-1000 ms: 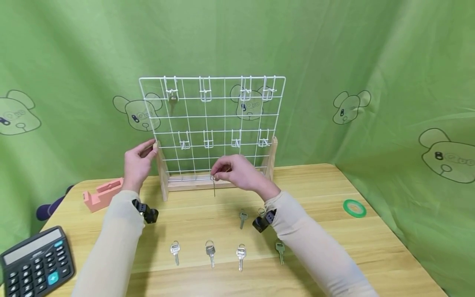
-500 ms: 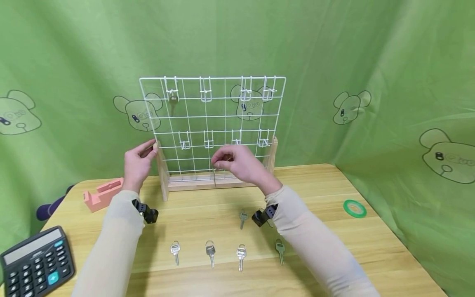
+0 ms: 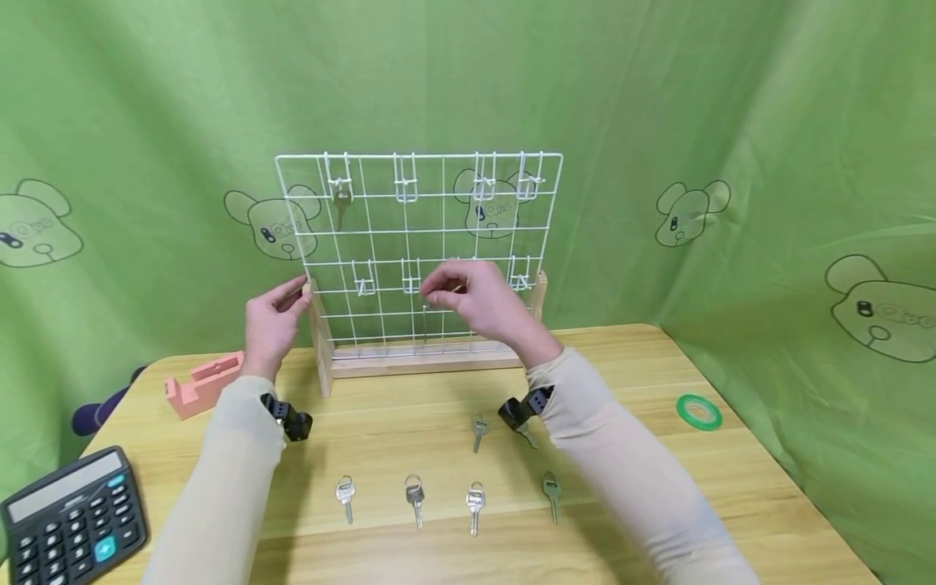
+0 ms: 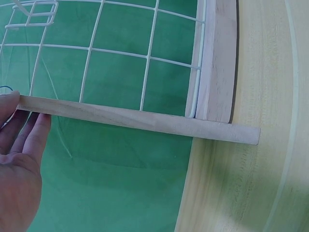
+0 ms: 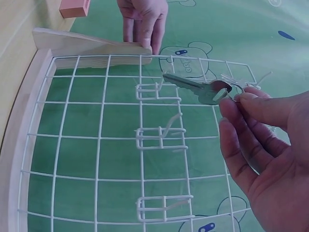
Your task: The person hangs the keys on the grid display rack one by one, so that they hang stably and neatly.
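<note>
A white wire grid rack (image 3: 443,156) stands upright in a wooden base at the back of the table. My left hand (image 3: 269,329) grips the top of its left wooden upright (image 4: 145,122) between thumb and fingers. A metal key (image 5: 203,92) dangles by its ring from the thumb and fingertips of my right hand (image 3: 478,301). That hand is in front of the lower row of hooks, just right of a white hook (image 3: 411,283), and hides another. Another key (image 3: 341,197) hangs on the upper left hook.
Several keys lie on the table, including a silver key (image 3: 475,505) and one key (image 3: 528,437) partly covered by the right wrist camera. A pink tape dispenser (image 3: 205,384) and a calculator (image 3: 73,516) are at left. A green tape roll (image 3: 699,413) lies at right.
My right hand has risen with the key, from near the base's bottom rail up to the lower hook row. The left hand stays on the upright.
</note>
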`<control>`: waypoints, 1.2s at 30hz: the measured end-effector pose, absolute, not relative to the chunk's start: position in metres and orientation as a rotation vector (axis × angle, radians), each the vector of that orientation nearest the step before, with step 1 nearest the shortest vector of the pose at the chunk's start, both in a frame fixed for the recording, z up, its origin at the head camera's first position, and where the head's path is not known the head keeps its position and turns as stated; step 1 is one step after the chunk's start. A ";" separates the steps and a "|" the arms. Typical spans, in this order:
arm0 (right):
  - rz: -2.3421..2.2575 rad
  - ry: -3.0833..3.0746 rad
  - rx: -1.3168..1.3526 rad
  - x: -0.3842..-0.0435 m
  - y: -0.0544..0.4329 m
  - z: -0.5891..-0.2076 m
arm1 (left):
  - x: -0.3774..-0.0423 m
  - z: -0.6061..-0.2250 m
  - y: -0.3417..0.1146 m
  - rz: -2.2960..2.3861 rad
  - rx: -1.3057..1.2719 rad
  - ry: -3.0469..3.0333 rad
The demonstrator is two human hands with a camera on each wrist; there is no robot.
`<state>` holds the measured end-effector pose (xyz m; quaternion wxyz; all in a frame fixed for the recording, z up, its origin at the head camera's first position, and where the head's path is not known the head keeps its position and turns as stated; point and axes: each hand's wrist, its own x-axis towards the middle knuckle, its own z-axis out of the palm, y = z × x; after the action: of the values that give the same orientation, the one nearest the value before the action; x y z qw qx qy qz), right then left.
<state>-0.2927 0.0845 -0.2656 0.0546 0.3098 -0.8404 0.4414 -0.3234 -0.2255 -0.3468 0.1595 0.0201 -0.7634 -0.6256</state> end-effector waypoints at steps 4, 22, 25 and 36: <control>1.353 -2.556 0.894 -0.292 0.084 -0.260 | -0.324 -0.347 -0.225 -1.778 0.061 -2.186; 1.412 -2.394 0.843 -0.295 0.075 -0.238 | -0.324 -0.347 -0.225 -1.772 0.061 -2.186; 1.405 -2.363 0.848 -0.296 0.073 -0.233 | -0.324 -0.347 -0.225 -1.776 0.060 -2.186; 1.368 -2.269 0.808 -0.300 0.066 -0.219 | -0.324 -0.346 -0.225 -1.791 0.055 -2.179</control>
<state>-0.2999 0.0662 -0.2186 0.1847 0.2867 -0.8050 0.4854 -0.3236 -0.2246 -0.3463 0.1595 0.0191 -0.7625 -0.6268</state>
